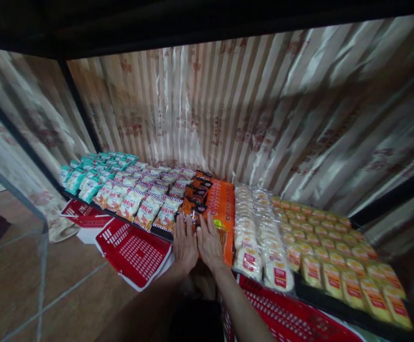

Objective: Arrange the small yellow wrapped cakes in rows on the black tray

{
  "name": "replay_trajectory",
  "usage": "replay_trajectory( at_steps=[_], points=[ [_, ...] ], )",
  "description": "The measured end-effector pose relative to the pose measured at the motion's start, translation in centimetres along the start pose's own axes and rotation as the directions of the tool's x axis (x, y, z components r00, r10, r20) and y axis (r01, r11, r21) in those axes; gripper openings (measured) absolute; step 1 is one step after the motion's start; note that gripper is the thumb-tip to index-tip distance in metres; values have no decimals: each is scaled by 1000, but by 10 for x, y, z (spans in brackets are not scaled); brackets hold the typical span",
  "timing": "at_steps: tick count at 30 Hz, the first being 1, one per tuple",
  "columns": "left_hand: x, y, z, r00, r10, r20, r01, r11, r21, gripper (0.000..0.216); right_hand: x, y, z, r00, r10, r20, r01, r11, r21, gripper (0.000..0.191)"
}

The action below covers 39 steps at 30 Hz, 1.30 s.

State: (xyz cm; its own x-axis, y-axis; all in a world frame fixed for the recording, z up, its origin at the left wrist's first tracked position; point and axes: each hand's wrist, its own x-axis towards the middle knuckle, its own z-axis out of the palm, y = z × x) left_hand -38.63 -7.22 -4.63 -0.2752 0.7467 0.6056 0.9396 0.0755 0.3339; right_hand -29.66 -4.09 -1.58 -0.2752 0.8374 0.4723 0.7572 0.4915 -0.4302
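Note:
Side by side at the shelf's front, my left hand [185,244] and my right hand [209,243] lie with fingers stretched out, thumbs close together. Under and beyond the fingertips are black-and-orange snack packets [197,194]. A row of larger orange packets [221,197] stands just right of them, touching or very near my right hand. Left of my left hand are white snack bags [149,209] with striped tops, in several rows. Neither hand is closed round anything; the palms hide part of the front packets.
Teal bags [89,185] fill the shelf's far left. To the right are clear-wrapped white packs [249,256] and yellow packs [335,280] in rows. Red baskets [139,251] sit below the front edge. A striped curtain [192,104] closes the back; a dark beam [207,28] crosses above.

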Motion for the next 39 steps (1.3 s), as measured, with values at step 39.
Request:
replay_trajectory(
  at_steps=[39],
  points=[
    [-12, -43, -1, 959, 151, 239, -118, 982, -146, 54, -25, -54, 21, 927, 366, 76, -366, 845, 390, 70]
  ],
)
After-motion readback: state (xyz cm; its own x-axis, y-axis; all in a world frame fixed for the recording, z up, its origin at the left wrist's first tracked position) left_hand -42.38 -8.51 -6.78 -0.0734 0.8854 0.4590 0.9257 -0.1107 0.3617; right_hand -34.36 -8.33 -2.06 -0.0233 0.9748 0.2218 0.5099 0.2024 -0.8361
